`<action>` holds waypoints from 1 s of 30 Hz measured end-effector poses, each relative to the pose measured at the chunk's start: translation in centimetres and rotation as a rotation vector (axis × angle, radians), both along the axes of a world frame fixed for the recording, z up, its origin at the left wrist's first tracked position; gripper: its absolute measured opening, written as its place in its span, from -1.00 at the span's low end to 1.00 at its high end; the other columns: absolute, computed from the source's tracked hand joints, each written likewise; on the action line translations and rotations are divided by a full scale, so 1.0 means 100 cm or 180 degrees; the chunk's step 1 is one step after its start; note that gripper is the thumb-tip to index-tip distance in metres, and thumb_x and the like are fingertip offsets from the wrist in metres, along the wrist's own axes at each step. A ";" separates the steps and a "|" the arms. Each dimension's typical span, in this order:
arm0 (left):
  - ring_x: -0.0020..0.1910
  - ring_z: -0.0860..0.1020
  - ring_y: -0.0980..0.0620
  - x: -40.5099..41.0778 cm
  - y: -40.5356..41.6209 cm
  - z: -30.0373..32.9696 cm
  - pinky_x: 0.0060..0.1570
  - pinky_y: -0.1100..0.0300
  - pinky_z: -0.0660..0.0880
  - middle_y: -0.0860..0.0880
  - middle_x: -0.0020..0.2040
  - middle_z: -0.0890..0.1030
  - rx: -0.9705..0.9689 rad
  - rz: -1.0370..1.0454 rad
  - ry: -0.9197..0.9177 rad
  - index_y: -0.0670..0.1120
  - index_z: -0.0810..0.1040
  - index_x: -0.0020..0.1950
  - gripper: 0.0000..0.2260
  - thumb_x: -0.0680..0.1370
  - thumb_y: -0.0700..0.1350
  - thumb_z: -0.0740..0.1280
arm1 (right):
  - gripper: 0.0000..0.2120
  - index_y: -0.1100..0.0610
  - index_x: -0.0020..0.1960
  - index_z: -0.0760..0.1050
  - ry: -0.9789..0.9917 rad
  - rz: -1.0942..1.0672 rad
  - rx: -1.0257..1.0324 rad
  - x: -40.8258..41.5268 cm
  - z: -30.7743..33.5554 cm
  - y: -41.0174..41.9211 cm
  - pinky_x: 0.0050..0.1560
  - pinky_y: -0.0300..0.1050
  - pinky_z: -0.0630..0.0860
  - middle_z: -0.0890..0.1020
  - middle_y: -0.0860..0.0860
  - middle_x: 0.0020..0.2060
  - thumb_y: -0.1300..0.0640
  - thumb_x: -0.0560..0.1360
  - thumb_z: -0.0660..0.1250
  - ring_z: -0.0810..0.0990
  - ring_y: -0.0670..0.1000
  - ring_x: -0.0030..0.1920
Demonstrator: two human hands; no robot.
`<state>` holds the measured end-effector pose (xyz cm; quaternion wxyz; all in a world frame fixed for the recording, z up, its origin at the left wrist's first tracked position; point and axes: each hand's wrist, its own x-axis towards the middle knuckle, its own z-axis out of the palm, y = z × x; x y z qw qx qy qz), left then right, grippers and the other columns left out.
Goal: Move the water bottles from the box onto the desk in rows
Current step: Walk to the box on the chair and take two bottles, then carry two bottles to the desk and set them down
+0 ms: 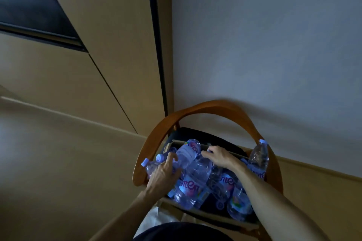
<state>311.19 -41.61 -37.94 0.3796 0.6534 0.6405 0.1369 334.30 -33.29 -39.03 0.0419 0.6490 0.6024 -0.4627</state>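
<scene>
A shallow brown cardboard box sits on the dark seat of a wooden chair with a curved brown backrest, and everything else is placed from that box. Inside it lie many clear plastic water bottles with pale purple caps and pink-lettered labels, heaped on their sides and overlapping. One more clear bottle stands upright at the box's right end, against the chair's arm.

The left hand is at the box's left end, fingers curled round the necks of two bottles whose purple caps poke out past the box's left edge. The right hand reaches over the heap to the box's far side, fingers bent down onto a bottle there; whether it truly grips that bottle cannot be told, as the picture is dim and blurred.

Left of the box stretches a pale beige worktop. Behind the box rises a grey-white wall.
</scene>
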 end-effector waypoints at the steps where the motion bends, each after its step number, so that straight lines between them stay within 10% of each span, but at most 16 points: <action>1: -0.25 0.64 0.07 -0.001 0.001 0.001 -0.11 0.03 0.54 0.06 -0.23 0.61 0.0025 -0.0044 -0.0083 0.02 0.30 0.14 -0.79 0.57 -0.06 0.29 | -0.65 0.04 -0.28 0.35 0.0070 0.0027 0.0011 0.003 0.000 -0.002 -0.32 -0.10 0.30 0.44 -0.02 -0.37 -0.19 0.52 0.25 0.43 -0.03 -0.37; 6: -0.34 0.56 0.23 -0.002 0.017 0.012 -0.35 0.37 0.43 0.07 -0.27 0.54 0.0323 -0.0285 -0.0050 0.03 0.30 0.06 -0.91 0.62 -0.11 0.21 | -0.61 0.09 -0.26 0.32 0.0298 0.0132 0.0408 0.014 0.005 -0.013 -0.35 -0.14 0.24 0.39 -0.04 -0.37 -0.18 0.56 0.25 0.35 -0.09 -0.38; 14: -0.38 0.50 0.09 -0.009 0.056 0.064 -0.33 0.18 0.44 0.07 -0.25 0.55 0.0791 -0.0251 0.0308 0.05 0.42 0.08 -0.88 0.58 0.01 0.25 | -0.47 0.08 -0.29 0.34 0.0722 0.0051 0.1229 0.029 0.054 -0.002 -0.39 -0.25 0.22 0.35 -0.07 -0.43 -0.42 0.37 0.21 0.26 -0.15 -0.45; 21: -0.41 0.42 0.14 -0.052 0.060 0.118 -0.38 0.21 0.31 0.17 -0.35 0.44 0.1293 -0.0076 0.0589 0.10 0.43 -0.01 -0.91 0.51 0.02 0.28 | -0.67 0.10 -0.27 0.33 0.0965 0.0503 0.1557 -0.002 0.118 0.025 -0.37 -0.35 0.33 0.37 -0.05 -0.40 -0.03 0.56 0.34 0.33 -0.19 -0.44; 30: -0.39 0.40 0.09 -0.167 0.043 0.172 -0.38 0.21 0.37 0.20 -0.29 0.47 0.1850 0.0525 0.0847 0.13 0.44 -0.02 -0.90 0.50 0.00 0.32 | -0.70 0.10 -0.24 0.33 0.1283 0.0745 0.1780 -0.128 0.150 0.052 -0.37 -0.31 0.34 0.39 -0.11 -0.46 -0.02 0.53 0.36 0.33 -0.17 -0.45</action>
